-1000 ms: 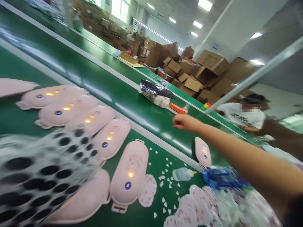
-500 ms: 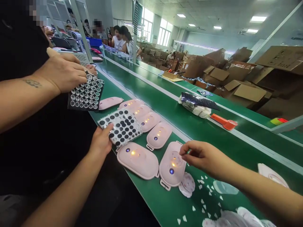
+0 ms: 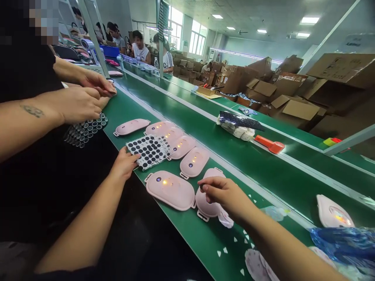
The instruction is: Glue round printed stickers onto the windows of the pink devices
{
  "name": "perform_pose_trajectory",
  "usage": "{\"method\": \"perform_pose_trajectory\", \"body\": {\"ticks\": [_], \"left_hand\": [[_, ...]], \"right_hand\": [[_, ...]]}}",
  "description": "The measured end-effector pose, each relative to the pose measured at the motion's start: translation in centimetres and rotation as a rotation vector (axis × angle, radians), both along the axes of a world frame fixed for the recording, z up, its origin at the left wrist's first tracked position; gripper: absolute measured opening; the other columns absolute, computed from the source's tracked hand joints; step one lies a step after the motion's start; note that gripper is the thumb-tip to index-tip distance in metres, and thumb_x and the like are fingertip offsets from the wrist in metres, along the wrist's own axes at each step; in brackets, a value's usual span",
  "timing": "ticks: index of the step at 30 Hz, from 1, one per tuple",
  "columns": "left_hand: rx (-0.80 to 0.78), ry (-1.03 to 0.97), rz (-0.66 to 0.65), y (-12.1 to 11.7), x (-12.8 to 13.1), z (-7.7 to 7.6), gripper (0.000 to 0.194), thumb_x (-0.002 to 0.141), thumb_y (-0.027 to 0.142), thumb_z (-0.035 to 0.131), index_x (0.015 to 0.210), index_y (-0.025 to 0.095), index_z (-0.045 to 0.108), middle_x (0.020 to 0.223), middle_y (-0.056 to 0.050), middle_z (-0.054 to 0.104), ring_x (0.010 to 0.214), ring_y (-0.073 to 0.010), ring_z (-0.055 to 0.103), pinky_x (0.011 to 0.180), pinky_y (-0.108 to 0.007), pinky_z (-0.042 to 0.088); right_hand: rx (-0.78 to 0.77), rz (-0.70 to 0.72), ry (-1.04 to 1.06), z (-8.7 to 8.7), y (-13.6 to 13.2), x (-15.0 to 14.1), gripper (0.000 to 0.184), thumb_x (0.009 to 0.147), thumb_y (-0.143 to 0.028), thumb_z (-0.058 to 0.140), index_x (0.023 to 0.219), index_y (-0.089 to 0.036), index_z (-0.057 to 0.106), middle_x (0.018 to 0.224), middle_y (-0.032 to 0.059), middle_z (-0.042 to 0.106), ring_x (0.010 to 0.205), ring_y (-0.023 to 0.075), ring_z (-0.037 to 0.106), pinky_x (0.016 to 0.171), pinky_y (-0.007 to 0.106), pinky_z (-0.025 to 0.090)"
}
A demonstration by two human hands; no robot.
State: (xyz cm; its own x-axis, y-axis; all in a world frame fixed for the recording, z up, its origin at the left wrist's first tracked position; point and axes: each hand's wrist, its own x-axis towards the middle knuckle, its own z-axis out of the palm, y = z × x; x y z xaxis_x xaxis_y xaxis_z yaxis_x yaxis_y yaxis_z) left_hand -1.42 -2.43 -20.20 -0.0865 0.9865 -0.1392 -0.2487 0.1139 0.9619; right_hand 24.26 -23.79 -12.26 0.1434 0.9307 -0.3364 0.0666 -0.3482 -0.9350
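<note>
Here at centre-left the left hand (image 3: pixel 124 160) grips the edge of a dotted sheet (image 3: pixel 149 151), while at lower centre the right hand (image 3: pixel 219 190) pinches a small dark piece (image 3: pixel 202 187), nearly lost behind fingertips, and hides half a pink case (image 3: pixel 205 204); green worktop (image 3: pixel 205 244) beneath, cardboard boxes (image 3: pixel 301 111) crowding upper right.

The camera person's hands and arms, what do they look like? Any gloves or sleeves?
The left hand and right hand wear no gloves, and no rings or watch show. Both forearms look bare and unmarked. A dark sleeve shows near the left elbow; no sleeve shows on the right.
</note>
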Motion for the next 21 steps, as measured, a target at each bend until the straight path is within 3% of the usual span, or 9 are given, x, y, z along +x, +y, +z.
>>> {"method": "perform_pose_trajectory", "body": {"ticks": [3,6,10,12,14,17,21], "left_hand": [[0.02,0.047,-0.018,-0.3,-0.5,-0.5,0.054,0.059,0.0,0.069,0.105,0.022,0.054,0.084,-0.001,0.068,0.065,-0.0149,0.066,0.06,-0.027,0.055],[0.038,0.109,-0.07,-0.8,-1.0,-1.1,0.057,0.059,0.006,0.072,0.111,0.02,0.054,0.084,-0.003,0.069,0.065,-0.0169,0.067,0.06,-0.029,0.055],[0.098,0.221,-0.149,-1.5,-1.5,-1.7,0.059,0.066,0.02,0.073,0.122,0.018,0.055,0.104,-0.011,0.072,0.091,-0.0267,0.071,0.08,-0.042,0.057],[0.147,0.304,-0.147,-1.9,-1.8,-1.8,0.068,0.069,0.025,0.074,0.132,0.019,0.05,0.129,-0.015,0.063,0.118,-0.0317,0.061,0.099,-0.048,0.049],[0.192,0.414,-0.088,-2.4,-2.1,-1.9,0.088,0.067,0.027,0.077,0.145,0.019,0.036,0.152,-0.018,0.04,0.141,-0.0349,0.037,0.114,-0.052,0.03],[0.262,0.573,-0.014,-3.7,-2.3,-1.8,0.105,0.066,0.028,0.078,0.153,0.017,0.021,0.163,-0.017,0.013,0.15,-0.0339,0.006,0.121,-0.052,0.003],[0.344,0.692,-0.048,-6.1,-2.1,-1.9,0.095,0.071,0.031,0.072,0.152,0.016,0.024,0.161,-0.017,0.02,0.149,-0.0315,0.012,0.121,-0.052,0.007]], "right_hand": [[0.046,0.011,-0.028,-0.6,0.6,-0.8,0.048,0.065,-0.05,0.073,0.099,-0.017,0.068,0.073,0.001,0.061,0.058,0.0111,0.053,0.055,0.027,0.042],[0.079,0.06,-0.101,-0.8,1.7,-1.5,0.042,0.07,-0.046,0.069,0.101,-0.018,0.065,0.074,0.0001,0.061,0.06,0.0114,0.054,0.055,0.026,0.042],[0.118,0.151,-0.259,-0.8,4.5,-2.8,0.022,0.077,-0.036,0.062,0.09,-0.019,0.064,0.08,0.0009,0.064,0.067,0.0126,0.057,0.062,0.027,0.044],[0.138,0.198,-0.364,-1.0,6.5,-3.5,0.015,0.08,-0.031,0.058,0.088,-0.02,0.064,0.084,0.0008,0.065,0.07,0.0132,0.058,0.066,0.028,0.045],[0.168,0.249,-0.478,-1.5,9.0,-4.2,0.009,0.082,-0.025,0.056,0.086,-0.021,0.064,0.089,0.0006,0.065,0.075,0.0136,0.059,0.069,0.028,0.045],[0.192,0.326,-0.644,-2.4,12.7,-5.2,0.008,0.085,-0.02,0.057,0.084,-0.019,0.065,0.09,0.0001,0.066,0.079,0.0132,0.06,0.074,0.028,0.047],[0.153,0.392,-0.862,-3.4,16.6,-6.4,0.017,0.093,-0.03,0.06,0.1,-0.016,0.065,0.096,0.0029,0.067,0.086,0.0155,0.063,0.082,0.036,0.052]]}}
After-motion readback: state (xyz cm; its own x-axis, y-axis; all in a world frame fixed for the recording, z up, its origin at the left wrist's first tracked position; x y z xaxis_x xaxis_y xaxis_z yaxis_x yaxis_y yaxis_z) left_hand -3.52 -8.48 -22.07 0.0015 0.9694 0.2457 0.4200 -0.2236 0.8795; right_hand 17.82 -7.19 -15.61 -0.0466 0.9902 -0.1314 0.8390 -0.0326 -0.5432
